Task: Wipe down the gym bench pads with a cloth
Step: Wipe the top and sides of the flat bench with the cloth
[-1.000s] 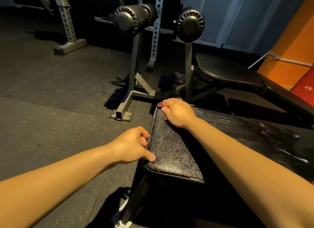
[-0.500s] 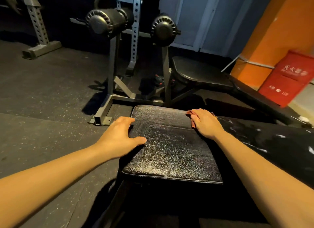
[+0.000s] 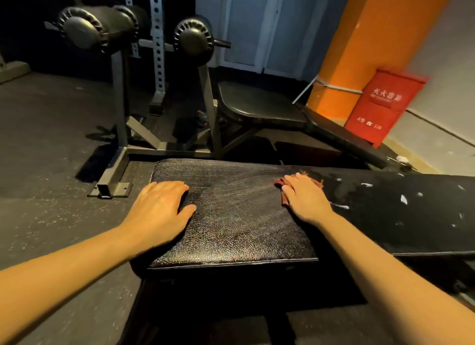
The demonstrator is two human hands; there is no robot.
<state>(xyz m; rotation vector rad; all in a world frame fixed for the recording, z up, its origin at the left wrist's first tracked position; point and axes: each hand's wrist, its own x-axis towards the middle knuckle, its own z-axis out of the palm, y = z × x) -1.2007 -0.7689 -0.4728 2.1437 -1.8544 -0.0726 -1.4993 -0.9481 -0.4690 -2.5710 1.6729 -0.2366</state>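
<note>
Two hands, one cloth, two bench pads. The left hand [image 3: 160, 211] lies flat with relaxed fingers over the left edge of the textured black seat pad [image 3: 239, 216], its thumb resting on the top surface. The right hand [image 3: 304, 199], fingers straight, presses one reddish-brown cloth [image 3: 280, 183] against the pad's far right corner; the cloth shows only at the fingertips and beside the thumb. Just right of this hand begins the long back pad [image 3: 398, 216], flecked with white scuffs. Beyond the fingertips stand one second bench [image 3: 259, 105] and two foam rollers [image 3: 95, 28] on a steel frame. Farther right of the right hand, one red box [image 3: 383, 105] bears blurred white Chinese characters and the number "119".
</note>
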